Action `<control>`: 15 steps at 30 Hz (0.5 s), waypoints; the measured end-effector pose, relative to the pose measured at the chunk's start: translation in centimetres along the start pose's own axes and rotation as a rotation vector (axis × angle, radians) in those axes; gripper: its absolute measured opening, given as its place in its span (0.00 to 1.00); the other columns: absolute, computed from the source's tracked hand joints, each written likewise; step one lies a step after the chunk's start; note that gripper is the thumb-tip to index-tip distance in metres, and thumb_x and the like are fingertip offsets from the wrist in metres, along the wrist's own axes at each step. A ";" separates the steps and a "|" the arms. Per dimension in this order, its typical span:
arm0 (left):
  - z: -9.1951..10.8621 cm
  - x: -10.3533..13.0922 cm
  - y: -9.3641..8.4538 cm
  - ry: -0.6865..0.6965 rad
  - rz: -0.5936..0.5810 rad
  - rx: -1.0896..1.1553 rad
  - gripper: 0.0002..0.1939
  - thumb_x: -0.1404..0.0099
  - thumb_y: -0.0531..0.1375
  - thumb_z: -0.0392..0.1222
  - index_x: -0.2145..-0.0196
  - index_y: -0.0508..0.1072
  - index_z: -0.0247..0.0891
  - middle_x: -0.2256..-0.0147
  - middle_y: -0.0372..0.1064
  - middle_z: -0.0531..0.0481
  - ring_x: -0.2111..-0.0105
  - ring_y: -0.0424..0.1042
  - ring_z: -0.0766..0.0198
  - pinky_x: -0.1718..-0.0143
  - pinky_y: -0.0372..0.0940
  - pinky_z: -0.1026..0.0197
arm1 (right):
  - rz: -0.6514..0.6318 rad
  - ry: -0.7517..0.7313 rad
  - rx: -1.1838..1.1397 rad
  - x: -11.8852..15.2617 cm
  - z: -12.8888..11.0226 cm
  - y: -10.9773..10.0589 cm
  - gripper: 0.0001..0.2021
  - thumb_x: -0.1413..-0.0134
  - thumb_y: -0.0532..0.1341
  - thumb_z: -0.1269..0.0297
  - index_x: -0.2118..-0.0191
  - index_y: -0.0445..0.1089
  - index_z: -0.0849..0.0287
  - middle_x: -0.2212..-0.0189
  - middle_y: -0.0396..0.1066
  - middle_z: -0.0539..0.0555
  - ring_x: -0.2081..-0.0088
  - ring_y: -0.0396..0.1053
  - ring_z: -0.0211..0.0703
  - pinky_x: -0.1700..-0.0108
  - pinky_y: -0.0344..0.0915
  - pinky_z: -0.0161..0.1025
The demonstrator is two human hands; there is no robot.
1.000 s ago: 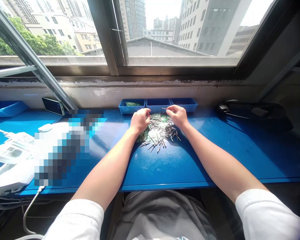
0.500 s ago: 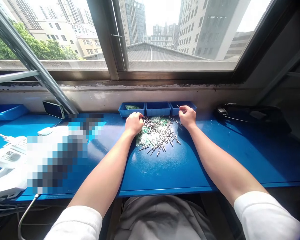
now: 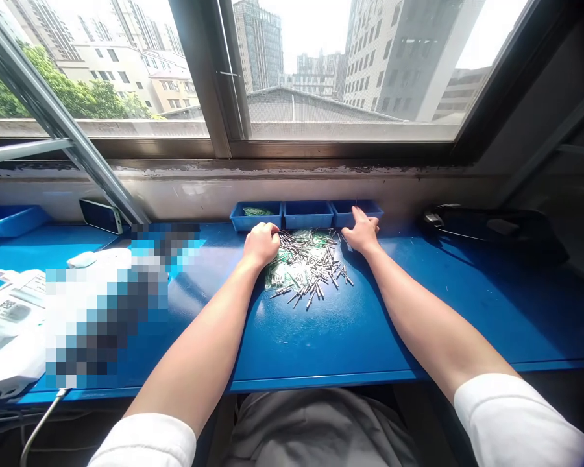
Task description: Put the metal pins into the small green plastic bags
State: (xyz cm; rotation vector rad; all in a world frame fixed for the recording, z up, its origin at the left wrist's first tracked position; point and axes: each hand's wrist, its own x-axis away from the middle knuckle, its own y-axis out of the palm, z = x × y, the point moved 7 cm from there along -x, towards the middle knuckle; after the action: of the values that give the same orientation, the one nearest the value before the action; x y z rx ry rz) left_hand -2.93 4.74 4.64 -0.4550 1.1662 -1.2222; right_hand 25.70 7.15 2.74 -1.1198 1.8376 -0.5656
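A pile of blind rivets (image 3: 321,266), each with a thin pin and a thicker end, lies on the blue table with small clear and green plastic bags (image 3: 287,272) among them. My left hand (image 3: 263,244) rests at the pile's upper left edge, its fingers curled together; what they pinch, if anything, is hidden. At the front of the right-hand blue bin (image 3: 338,213), my right hand (image 3: 363,232) has thumb and fingers spread apart. A thin rivet pin (image 3: 356,202) shows just above its fingertips, over the bin.
A middle blue bin (image 3: 307,216) adjoins a left bin (image 3: 238,219) holding something green. To the left are a phone (image 3: 101,216) leaning by a metal post, a blue tray (image 3: 10,220) and white devices with cables (image 3: 17,301). A dark pouch (image 3: 496,230) lies right, in shade.
My right hand has opened from a pinch on a rivet, and its fingers now reach over the right bin. My left hand has stayed at the pile's edge.
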 end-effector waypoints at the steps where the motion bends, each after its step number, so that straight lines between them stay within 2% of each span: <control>1: 0.0 0.0 0.1 0.004 -0.004 0.001 0.13 0.40 0.52 0.38 0.62 0.74 0.37 0.60 0.71 0.43 0.57 0.70 0.54 0.51 0.65 0.54 | -0.004 -0.001 0.001 0.0 0.0 0.0 0.36 0.57 0.57 0.61 0.38 0.56 0.56 0.37 0.54 0.54 0.49 0.54 0.61 0.49 0.56 0.60; 15: 0.6 0.2 1.3 0.063 -0.071 -0.019 0.12 0.40 0.52 0.39 0.65 0.75 0.39 0.61 0.71 0.44 0.58 0.70 0.56 0.52 0.65 0.55 | 0.008 -0.010 0.024 -0.3 -0.2 0.0 0.34 0.56 0.57 0.61 0.39 0.58 0.57 0.38 0.56 0.55 0.50 0.54 0.61 0.49 0.57 0.59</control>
State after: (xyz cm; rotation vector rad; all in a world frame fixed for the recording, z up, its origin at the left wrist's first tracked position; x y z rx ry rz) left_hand -1.87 4.80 3.74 -0.4783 1.2254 -1.2956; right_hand 25.59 7.38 2.92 -1.0976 1.8216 -0.5751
